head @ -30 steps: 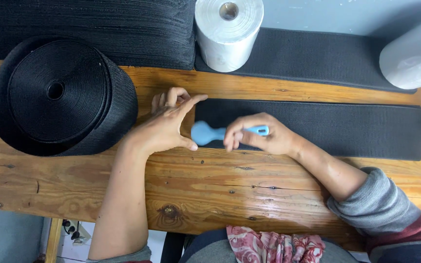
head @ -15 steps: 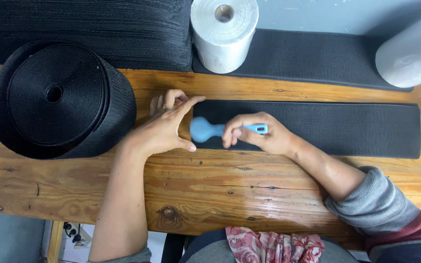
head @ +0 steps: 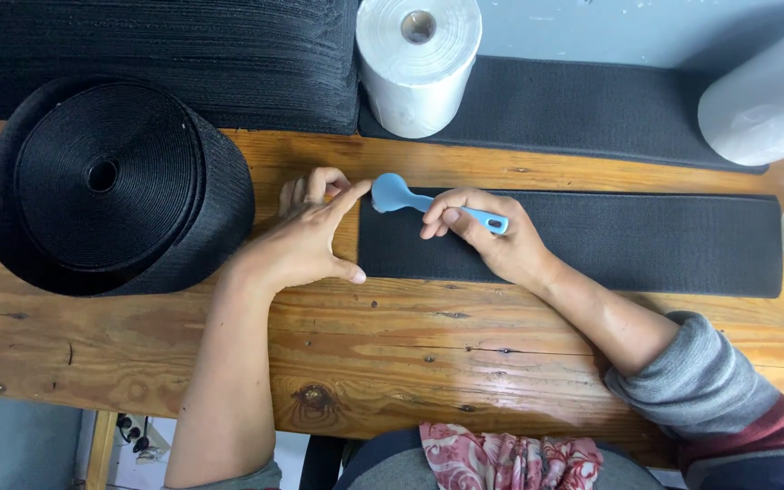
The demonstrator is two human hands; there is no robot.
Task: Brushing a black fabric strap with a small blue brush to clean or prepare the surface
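— Light blue plastic is gripped in the right hand (head: 501, 240): a flat spatula-shaped tool with a rounded blade (head: 395, 192), its handle pinched between thumb and fingers.

— And where is the blade held?

— Its blade is laid at the near-left end of the wide black elastic strip (head: 592, 243), which is stretched flat on the worn wooden table (head: 428, 354) beneath the right hand and away to its right.

— How is the left hand (head: 306, 243) set?

— It is spread open, nothing grasped; forefinger and thumb are braced in a wide fork against the strip's cut end, forefinger tip nearly touching the blade.

— How far along does the work seem?

— The strip is already laid out straight and its end squared against the left hand. Judging by the blade's position, only the very end is being dealt with; no mark or fold can be made out there.

— What lies around?

— Left of the left hand, a large coiled roll of black webbing (head: 106, 181); beyond both hands, a white paper roll (head: 419, 63).
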